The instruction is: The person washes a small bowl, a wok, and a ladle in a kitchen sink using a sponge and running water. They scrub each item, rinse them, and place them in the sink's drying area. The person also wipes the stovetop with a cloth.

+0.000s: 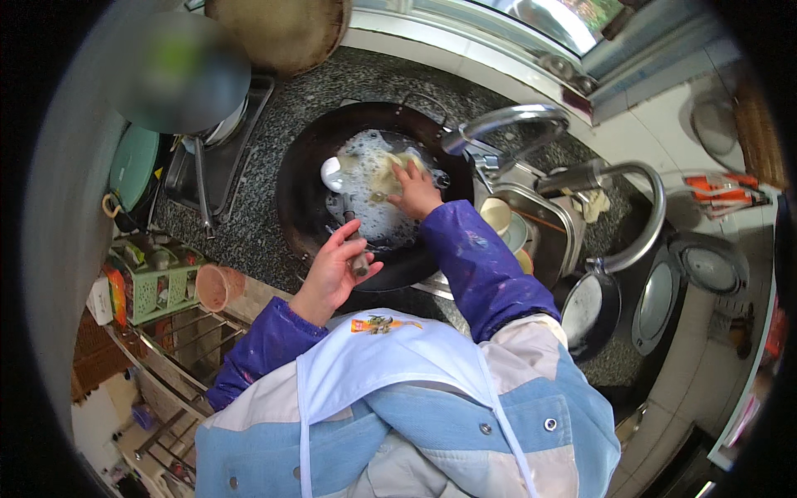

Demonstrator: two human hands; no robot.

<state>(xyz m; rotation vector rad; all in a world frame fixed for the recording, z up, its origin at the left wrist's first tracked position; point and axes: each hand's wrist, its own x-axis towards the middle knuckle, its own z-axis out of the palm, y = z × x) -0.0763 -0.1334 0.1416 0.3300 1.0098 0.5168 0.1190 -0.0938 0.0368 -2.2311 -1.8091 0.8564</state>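
Observation:
A large dark wok on the counter holds foamy water. In my left hand is the handle of a metal ladle, whose shiny bowl lies in the suds at the left of the wok. My right hand reaches into the wok from the right. Its spread fingers press on a pale, wet cloth or sponge in the foam; suds hide part of it. Purple sleeve covers reach both wrists.
A chrome faucet arches beside the wok's right rim. Bowls stand by the steel sink. A black frying pan sits farther right. At left are a metal tray, a pot's handle and a green basket.

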